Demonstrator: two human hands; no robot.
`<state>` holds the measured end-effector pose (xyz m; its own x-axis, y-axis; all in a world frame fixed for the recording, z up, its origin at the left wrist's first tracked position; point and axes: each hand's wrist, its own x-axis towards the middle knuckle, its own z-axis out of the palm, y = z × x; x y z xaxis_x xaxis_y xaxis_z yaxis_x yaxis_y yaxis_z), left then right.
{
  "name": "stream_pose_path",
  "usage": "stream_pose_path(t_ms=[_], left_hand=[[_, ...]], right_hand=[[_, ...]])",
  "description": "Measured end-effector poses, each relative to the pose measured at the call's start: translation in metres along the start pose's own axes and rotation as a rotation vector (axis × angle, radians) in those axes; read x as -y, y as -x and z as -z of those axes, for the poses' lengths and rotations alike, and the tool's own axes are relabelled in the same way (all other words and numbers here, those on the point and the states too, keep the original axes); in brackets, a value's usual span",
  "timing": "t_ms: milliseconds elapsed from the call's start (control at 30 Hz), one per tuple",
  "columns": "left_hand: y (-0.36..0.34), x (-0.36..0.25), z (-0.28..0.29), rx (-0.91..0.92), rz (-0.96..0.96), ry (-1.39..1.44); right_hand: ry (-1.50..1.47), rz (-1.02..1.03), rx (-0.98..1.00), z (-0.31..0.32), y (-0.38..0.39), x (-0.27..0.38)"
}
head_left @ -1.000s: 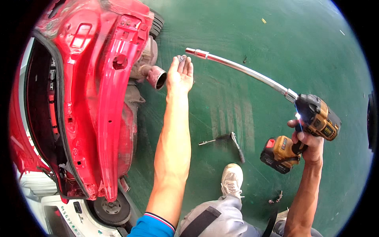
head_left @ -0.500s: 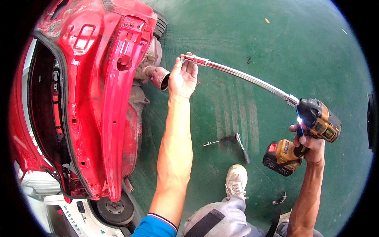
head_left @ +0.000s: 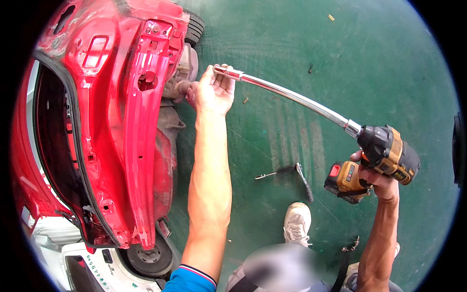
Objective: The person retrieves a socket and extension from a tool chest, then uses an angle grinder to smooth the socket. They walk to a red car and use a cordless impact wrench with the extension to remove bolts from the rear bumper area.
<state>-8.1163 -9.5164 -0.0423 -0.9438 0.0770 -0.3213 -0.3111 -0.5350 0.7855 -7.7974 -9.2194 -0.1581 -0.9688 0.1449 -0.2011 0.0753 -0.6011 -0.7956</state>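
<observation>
My right hand (head_left: 382, 184) grips the handle of a yellow-and-black cordless impact driver (head_left: 389, 152), its battery pack (head_left: 348, 181) hanging to the left of my wrist. A long silver flexible shaft extension (head_left: 296, 100) runs from the driver's nose, bowing slightly up and to the left. At its far end, the thumb and fingers of my left hand (head_left: 215, 97) hold the metal tip, palm turned up. That hand is close to the rear of a red car body (head_left: 141, 146), in front of an exhaust pipe (head_left: 185, 87) it partly covers.
On the green floor (head_left: 369, 58) lies a ratchet-like tool (head_left: 287, 171) with a black handle. Small metal parts (head_left: 356, 243) rest near my right forearm. My shoe (head_left: 297, 224) is below the tool. A white vehicle part (head_left: 97, 267) and a wheel (head_left: 148, 255) stand at lower left.
My left hand and the shaft tip have shifted a little left, toward the car. The driver has tilted and moved slightly left; its bright light no longer shows.
</observation>
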Motion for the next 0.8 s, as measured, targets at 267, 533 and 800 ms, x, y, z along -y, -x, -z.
stream_pose_path(t_ms=[267,533,800], left_hand=[[-0.023,-0.03,0.001,0.042,-0.139,-0.073],[-0.042,-0.06,-0.009,-0.031,-0.396,-0.066],[-0.044,-0.076,-0.009,-0.021,-0.465,-0.272]], right_hand=[[0.256,-0.017,0.03,-0.006,-0.019,-0.03],[0.53,0.429,0.139,-0.075,-0.047,-0.052],[0.271,0.278,0.225,-0.113,-0.064,-0.018]])
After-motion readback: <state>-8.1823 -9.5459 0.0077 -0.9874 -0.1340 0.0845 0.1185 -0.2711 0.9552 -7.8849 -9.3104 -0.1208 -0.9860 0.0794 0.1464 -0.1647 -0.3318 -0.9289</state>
